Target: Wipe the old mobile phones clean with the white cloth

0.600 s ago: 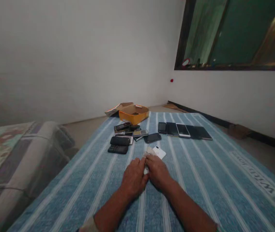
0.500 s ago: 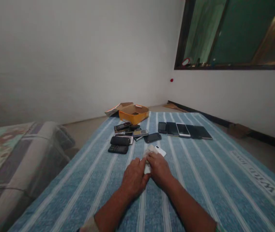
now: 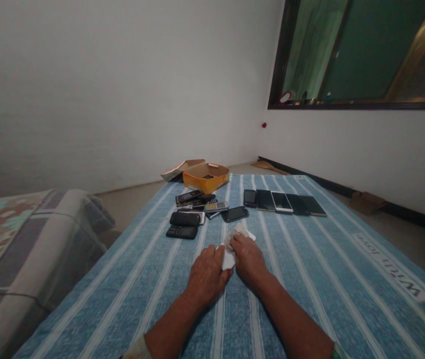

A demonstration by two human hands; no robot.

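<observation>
A blue-striped mattress point(image 3: 310, 279) (its cover printed "With love" near the right edge) carries 5 smartphones point(image 3: 282, 202) laid side by side in a row at the far end. Left of them lies a loose cluster of keypad phones point(image 3: 181, 232) and dark handsets, some overlapping. An orange cardboard box point(image 3: 205, 178) sits at the far edge, and a crumpled white cloth point(image 3: 228, 258) lies near the middle.

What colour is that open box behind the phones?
The open cardboard box is orange-yellow, as the head view shows.
</observation>
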